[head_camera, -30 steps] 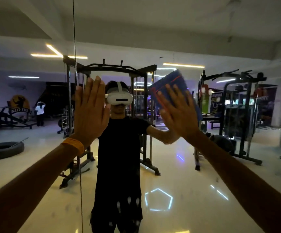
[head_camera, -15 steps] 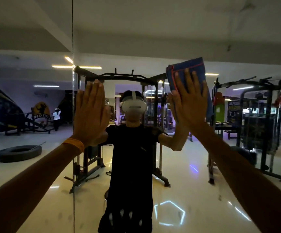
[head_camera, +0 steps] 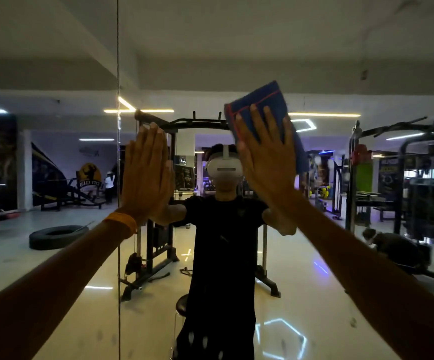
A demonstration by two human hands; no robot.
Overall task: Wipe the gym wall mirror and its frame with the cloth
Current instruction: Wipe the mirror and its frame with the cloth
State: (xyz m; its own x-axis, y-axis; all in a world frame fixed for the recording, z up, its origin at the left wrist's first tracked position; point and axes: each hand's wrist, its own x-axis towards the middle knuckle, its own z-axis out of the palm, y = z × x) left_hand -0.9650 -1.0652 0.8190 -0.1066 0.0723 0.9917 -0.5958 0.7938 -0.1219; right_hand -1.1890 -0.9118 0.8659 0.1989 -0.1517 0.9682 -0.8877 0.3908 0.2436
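The right hand is flat, its fingers straight and a little spread, and it presses a folded blue cloth with a thin red line against the smooth glass of the mirror, upper centre. The left hand, with an orange wristband, lies flat on the glass and holds nothing, just right of a thin vertical seam.

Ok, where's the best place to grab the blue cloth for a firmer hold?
Probably its top edge, from above. The blue cloth lies flat on the mirror under the right hand, whose fingers are straight. Only that upper strip and the right edge stick out free.
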